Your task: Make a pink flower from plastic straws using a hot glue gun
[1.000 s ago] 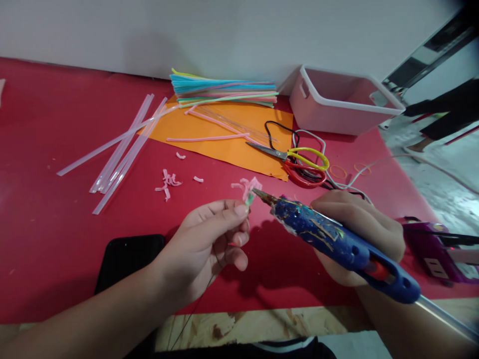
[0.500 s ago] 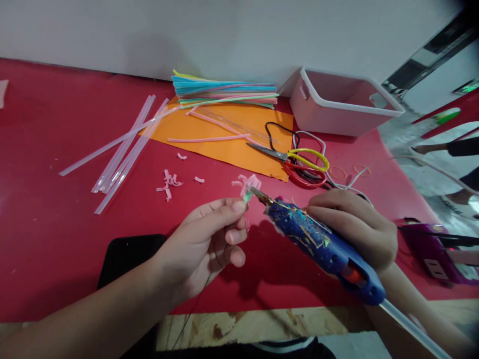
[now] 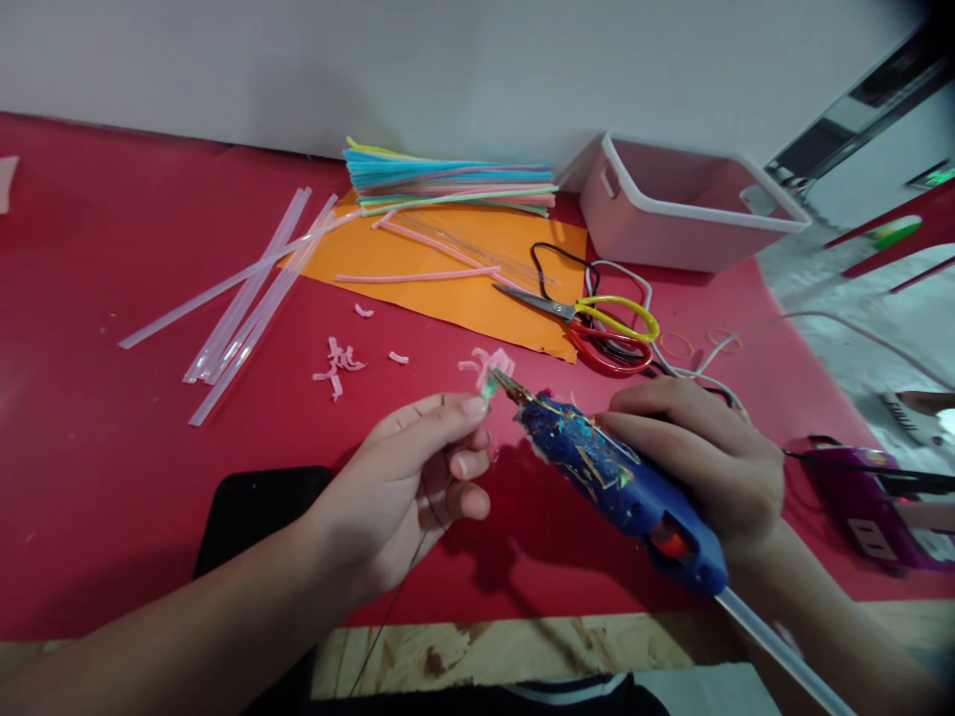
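Note:
Between thumb and forefinger, my left hand (image 3: 418,472) pinches a small pink pipe-cleaner flower (image 3: 490,368) with a green base. A thin dark wire (image 3: 397,597) trails from that hand toward the table's front edge. My right hand (image 3: 701,457) is wrapped round a blue glue gun (image 3: 597,457) streaked with dried glue. The metal nozzle is at the flower's green base; whether it touches cannot be made out. A clear glue stick (image 3: 783,646) sticks out of the gun's back end. Short pink pieces (image 3: 339,366) lie on the red table beyond my left hand.
Scissors (image 3: 597,323) with yellow and red handles lie by an orange sheet (image 3: 455,308). Behind are pipe cleaners (image 3: 448,179) and a pink bin (image 3: 671,224). Clear glue sticks (image 3: 246,298) lie left, a black phone (image 3: 258,512) by my forearm, a purple power strip (image 3: 851,507) right.
The glue gun has shifted slightly left, its nozzle moving in at the flower's green base. My left hand has barely moved. The person's arm and leg at the far right have gone from view.

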`<control>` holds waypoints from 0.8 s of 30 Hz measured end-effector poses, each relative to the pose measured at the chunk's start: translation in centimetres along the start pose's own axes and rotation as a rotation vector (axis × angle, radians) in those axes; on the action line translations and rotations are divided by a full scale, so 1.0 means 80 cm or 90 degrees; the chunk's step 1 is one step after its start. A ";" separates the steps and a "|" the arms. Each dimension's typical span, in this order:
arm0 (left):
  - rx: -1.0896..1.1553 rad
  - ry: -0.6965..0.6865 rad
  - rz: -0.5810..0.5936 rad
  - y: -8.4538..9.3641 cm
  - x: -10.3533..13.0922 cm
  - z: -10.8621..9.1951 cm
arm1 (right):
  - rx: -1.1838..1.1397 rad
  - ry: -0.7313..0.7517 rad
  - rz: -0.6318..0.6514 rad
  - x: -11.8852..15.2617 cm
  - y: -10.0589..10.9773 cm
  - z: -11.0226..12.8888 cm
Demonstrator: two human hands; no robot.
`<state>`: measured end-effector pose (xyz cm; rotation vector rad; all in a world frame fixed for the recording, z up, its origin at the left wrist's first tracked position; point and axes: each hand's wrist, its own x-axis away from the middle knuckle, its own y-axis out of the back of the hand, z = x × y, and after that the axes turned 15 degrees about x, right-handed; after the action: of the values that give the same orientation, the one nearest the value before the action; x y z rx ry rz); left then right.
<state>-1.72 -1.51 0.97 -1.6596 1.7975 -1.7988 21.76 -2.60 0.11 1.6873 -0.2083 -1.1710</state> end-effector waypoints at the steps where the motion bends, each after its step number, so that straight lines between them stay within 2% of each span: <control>1: -0.002 0.002 -0.002 0.000 0.000 0.000 | 0.003 0.004 0.005 -0.001 0.001 0.000; 9: -0.003 -0.018 -0.009 -0.001 0.000 0.001 | 0.015 0.001 -0.006 -0.002 -0.002 0.001; 13: 0.002 -0.043 0.003 0.000 -0.001 0.002 | 0.006 -0.006 0.020 0.000 -0.001 -0.004; 20: 0.024 -0.125 -0.010 -0.001 -0.001 0.001 | 0.061 0.043 0.146 0.002 0.024 -0.051; 24: -0.023 -0.153 -0.011 -0.003 0.000 0.002 | 0.089 0.049 0.298 0.016 0.022 -0.076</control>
<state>-1.47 -1.54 1.09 -1.8200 1.7247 -1.5055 27.77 -0.31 0.76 1.6805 -0.6132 -0.7535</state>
